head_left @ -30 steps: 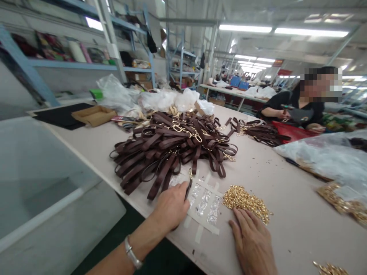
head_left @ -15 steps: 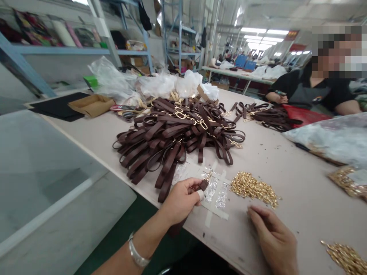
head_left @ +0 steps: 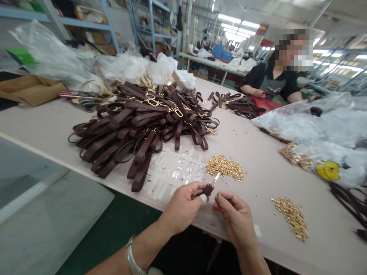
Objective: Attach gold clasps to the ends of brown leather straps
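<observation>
My left hand (head_left: 185,206) pinches the end of a dark brown leather strap (head_left: 208,189), and a gold clasp (head_left: 215,178) sticks out from that end. Close beside it, my right hand (head_left: 233,214) is closed in a pinch on a small gold metal piece (head_left: 219,194), a little apart from the strap end. Just beyond the hands lies a pile of small gold hardware pieces (head_left: 225,167). A second gold pile (head_left: 291,217) rests to the right. The big heap of brown straps (head_left: 137,130) with gold rings and clasps spreads over the table at left.
Taped clear plastic (head_left: 179,170) covers part of the table (head_left: 249,152). Plastic bags (head_left: 323,122) lie at right, others (head_left: 123,68) at back left near a brown paper piece (head_left: 33,89). Across the table a co-worker (head_left: 272,82) sits by more brown straps (head_left: 237,105).
My right hand has come left and up beside the left hand, now showing a small gold piece in its fingertips. The left hand still holds the strap end. The view has swung right.
</observation>
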A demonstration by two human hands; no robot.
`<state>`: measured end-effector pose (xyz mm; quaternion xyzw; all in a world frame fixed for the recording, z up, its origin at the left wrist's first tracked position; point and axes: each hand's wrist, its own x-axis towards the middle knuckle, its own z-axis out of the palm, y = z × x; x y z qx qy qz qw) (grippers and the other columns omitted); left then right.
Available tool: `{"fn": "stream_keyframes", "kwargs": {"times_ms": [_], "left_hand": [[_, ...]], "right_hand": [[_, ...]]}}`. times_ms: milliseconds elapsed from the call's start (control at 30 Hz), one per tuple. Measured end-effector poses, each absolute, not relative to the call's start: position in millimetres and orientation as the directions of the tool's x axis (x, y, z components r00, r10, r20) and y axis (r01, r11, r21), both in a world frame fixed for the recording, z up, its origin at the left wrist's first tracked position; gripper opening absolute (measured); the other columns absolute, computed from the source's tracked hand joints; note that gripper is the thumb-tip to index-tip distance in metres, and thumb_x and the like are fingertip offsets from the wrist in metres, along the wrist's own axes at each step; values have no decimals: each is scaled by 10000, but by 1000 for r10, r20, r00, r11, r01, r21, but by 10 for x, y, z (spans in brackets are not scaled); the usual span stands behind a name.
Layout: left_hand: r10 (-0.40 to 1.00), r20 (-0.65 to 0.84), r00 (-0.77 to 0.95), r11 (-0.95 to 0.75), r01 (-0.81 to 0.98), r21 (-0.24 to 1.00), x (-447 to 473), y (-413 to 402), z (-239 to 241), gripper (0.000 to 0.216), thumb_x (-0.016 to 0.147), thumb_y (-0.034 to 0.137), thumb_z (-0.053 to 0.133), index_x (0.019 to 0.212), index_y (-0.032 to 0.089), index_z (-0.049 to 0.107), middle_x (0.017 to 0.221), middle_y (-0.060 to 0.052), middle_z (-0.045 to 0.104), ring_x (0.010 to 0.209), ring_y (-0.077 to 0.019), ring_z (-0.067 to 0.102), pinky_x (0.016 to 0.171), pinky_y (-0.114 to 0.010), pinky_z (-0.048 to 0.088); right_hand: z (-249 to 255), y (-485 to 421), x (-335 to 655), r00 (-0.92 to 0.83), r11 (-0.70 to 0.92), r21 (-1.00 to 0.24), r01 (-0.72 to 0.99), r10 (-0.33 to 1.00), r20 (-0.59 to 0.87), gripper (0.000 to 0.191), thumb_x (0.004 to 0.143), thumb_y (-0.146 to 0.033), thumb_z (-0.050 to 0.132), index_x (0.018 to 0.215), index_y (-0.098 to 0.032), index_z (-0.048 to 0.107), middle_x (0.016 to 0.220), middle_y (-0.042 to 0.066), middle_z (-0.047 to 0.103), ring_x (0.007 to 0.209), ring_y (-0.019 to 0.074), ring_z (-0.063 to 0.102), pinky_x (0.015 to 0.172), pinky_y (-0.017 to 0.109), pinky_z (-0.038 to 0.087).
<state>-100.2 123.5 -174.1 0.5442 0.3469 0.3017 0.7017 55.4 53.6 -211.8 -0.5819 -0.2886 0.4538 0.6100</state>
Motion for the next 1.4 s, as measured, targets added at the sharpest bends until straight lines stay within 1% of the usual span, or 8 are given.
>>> {"fn": "stream_keyframes", "kwargs": {"times_ms": [133,233,567,733,1033,1133,1233,1400], "left_hand": [[825,-198,530,229,8,973,-995,1293,-1885,333,805,136,574,1120,182,674,1013,-24,746,911,-153,653,771,-251,468],[796,-276,538,310,28,950,-976,1310,-1957,320,794,162,595,1105,170,670,1023,-38,747,816,-143,651,641,-225,428],[738,-228,635,367,-93,926,-917,1269,-1893,274,824,159,594,1080,154,692,956,-39,757,823,-132,646,681,-220,423],[743,-225,630,351,-81,933,-930,1254,-1886,331,812,105,549,1093,183,706,950,-18,762,781,-113,637,628,-202,412],[721,-272,637,396,-56,917,-907,1221,-1948,346,812,136,554,1124,184,697,970,-29,763,772,-120,640,606,-197,420],[749,-191,635,303,-71,950,-918,1173,-1925,389,821,83,501,1130,215,697,999,0,757,819,-117,648,706,-214,464],[805,-51,592,74,-15,997,-951,1139,-1871,475,804,13,452,1122,258,704,1017,32,741,938,-127,648,888,-247,464],[801,29,598,-168,179,969,-1010,1087,-1821,508,819,17,440,1158,310,680,987,59,738,959,-137,670,886,-243,486]], "right_hand": [[-2156,553,771,565,-216,-964,154,819,-93,330,730,-444,749,916,-172,761,716,31,693,685,186,612,688,328,507],[-2180,584,862,578,-189,-944,272,816,3,389,753,-440,720,1042,-179,738,745,22,691,692,177,597,699,320,492],[-2239,533,601,316,-100,-978,-181,936,-154,176,771,-359,768,858,-209,740,671,-8,680,646,120,598,681,247,483],[-2245,582,555,350,-188,-972,-144,909,-228,228,739,-392,785,854,-197,756,619,-15,653,603,108,565,625,226,460],[-2258,531,577,413,-176,-984,32,899,-147,209,749,-408,763,847,-223,758,695,-6,686,668,142,602,650,247,486],[-2230,517,558,405,-136,-986,95,910,-87,172,764,-388,747,829,-229,755,767,1,702,731,157,617,684,252,492],[-2191,505,526,411,-113,-988,102,910,-62,161,768,-376,743,830,-227,745,790,1,702,755,160,622,706,253,495],[-2149,467,478,409,-103,-994,-32,906,-107,175,774,-359,743,800,-203,669,730,-9,675,690,137,599,670,244,485]]}}
